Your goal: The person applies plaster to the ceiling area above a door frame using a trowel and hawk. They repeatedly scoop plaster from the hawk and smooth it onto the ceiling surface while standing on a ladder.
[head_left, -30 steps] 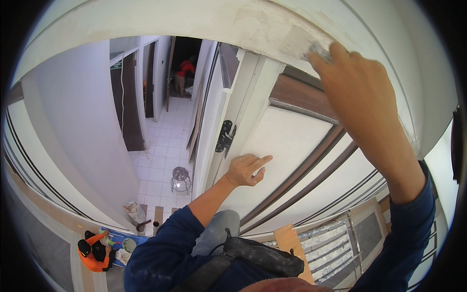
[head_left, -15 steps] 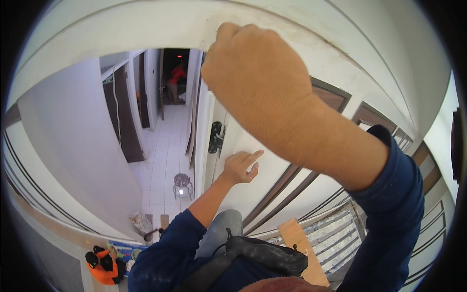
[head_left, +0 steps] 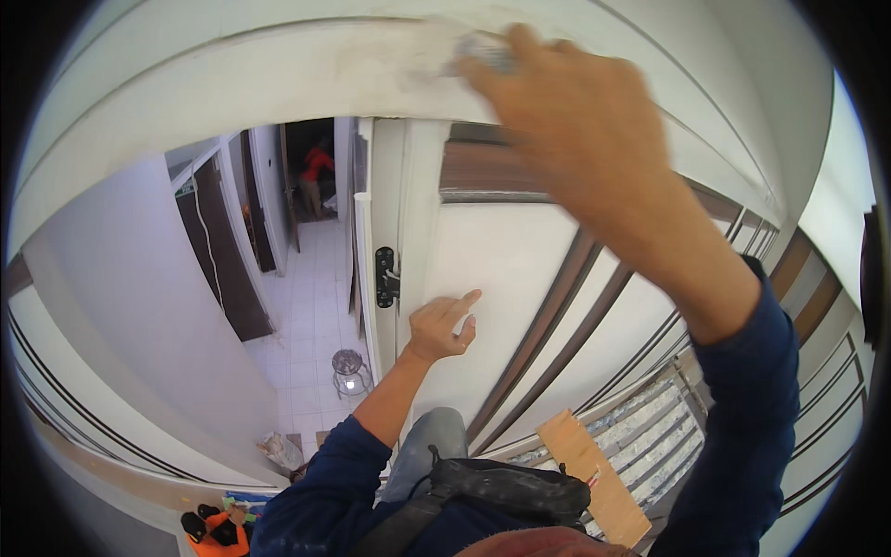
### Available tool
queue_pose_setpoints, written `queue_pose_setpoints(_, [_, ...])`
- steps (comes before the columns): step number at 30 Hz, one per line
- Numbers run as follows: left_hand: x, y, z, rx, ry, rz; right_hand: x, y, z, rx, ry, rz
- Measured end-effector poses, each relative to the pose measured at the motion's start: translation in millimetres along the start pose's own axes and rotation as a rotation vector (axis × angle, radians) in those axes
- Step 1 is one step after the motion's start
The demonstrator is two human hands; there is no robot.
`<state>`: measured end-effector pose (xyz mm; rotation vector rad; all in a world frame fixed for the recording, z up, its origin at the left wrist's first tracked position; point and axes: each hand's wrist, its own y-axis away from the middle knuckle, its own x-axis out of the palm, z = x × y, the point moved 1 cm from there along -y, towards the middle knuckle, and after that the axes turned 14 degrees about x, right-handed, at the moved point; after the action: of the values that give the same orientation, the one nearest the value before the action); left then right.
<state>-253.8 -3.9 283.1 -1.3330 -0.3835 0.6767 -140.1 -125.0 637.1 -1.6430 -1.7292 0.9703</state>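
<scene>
Raised high, my right hand (head_left: 585, 116) is closed round a crumpled grey sheet (head_left: 487, 51), blurred by motion, and holds it against the white beam (head_left: 278, 79) above the doorway. The beam has smudged, dusty patches near it. Lower down, my left hand (head_left: 442, 327) holds nothing; its index finger is stretched out and its thumb stands apart, by the white door panel (head_left: 501, 251) with brown strips. A black door lock with a handle (head_left: 385, 277) is just above and left of that hand.
A wire stool (head_left: 349, 371) stands on the white tiled corridor floor (head_left: 311, 288). One person in red (head_left: 317, 169) is at its far end; another in orange (head_left: 218, 534) is down at lower left. A wooden plank (head_left: 594, 478) lies over slats (head_left: 654, 446). A black bag (head_left: 510, 492) hangs on me.
My right hand has moved right along the beam, and the grey sheet now shows. My view has shifted, with the beam lower in it. My left hand keeps its pose by the door.
</scene>
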Motion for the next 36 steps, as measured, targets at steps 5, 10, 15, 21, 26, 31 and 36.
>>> queue_pose_setpoints(5, [0.7, -1.4, 1.7, 0.002, 0.006, 0.006, 19.4, 9.5, -1.3, 0.044, 0.002, 0.138])
queue_pose_setpoints(10, [-0.3, 1.7, 0.9, -0.002, 0.023, -0.019, 33.9, 61.1, -75.1, 0.134, 0.139, 0.162])
queue_pose_setpoints(15, [-3.5, -1.2, 0.7, 0.035, -0.007, -0.023, 15.1, -3.4, -104.7, -0.121, -0.128, 0.243])
queue_pose_setpoints(21, [0.2, -1.4, 1.7, 0.043, -0.012, -0.003, -48.9, -68.7, -52.3, -0.030, -0.162, 0.574])
queue_pose_setpoints(26, [-4.6, -4.1, 0.5, 0.030, 0.006, -0.005, -29.8, -75.1, -69.5, 0.043, -0.091, 0.611])
queue_pose_setpoints(31, [-1.3, 2.6, 1.2, 0.023, 0.002, 0.035, -13.5, -73.3, -78.8, -0.121, 0.051, 0.521])
queue_pose_setpoints(36, [-1.9, 3.1, 2.0, 0.032, -0.008, 0.034, -13.2, -70.3, -75.3, -0.147, 0.125, 0.478])
